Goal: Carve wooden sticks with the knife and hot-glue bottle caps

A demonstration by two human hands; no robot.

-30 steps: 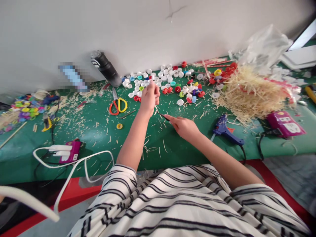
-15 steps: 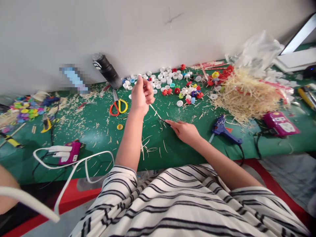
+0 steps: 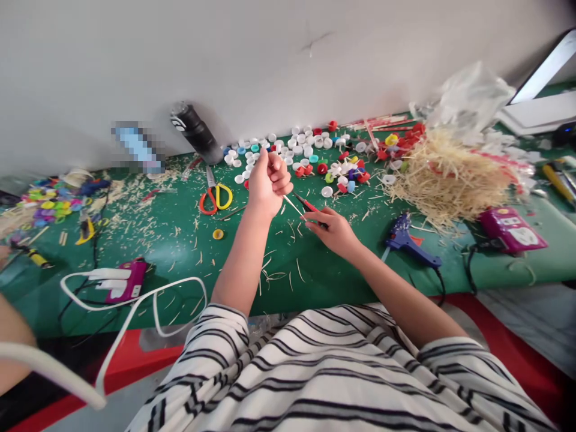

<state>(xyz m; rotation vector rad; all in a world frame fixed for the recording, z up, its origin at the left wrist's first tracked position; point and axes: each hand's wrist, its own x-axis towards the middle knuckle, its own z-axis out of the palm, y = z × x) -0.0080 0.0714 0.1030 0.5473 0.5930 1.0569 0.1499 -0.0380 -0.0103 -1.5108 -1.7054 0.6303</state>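
My left hand (image 3: 270,183) is closed above the middle of the green table. From its lower side a thin pale wooden stick (image 3: 294,207) slants down to the right. My right hand (image 3: 333,231) is closed around a slim knife (image 3: 310,205) with a red and black handle; its dark tip points up and left, above the stick. The stick's lower end reaches the fingertips of my right hand; I cannot tell whether they grip it. Pale wood shavings (image 3: 274,276) lie under both hands. Left of my left hand are scissors (image 3: 216,198) with red and yellow handles.
Many bottle caps (image 3: 308,141) lie along the wall. A black bottle (image 3: 198,135) leans at back left. To the right are a heap of wood shavings (image 3: 450,174), a blue glue gun (image 3: 407,240) and a purple power strip (image 3: 513,228). White cables (image 3: 153,288) cross the front left edge.
My left hand has shifted a little right and down with the stick. The knife has swung from lying along the stick to pointing up, and my right hand has risen slightly.
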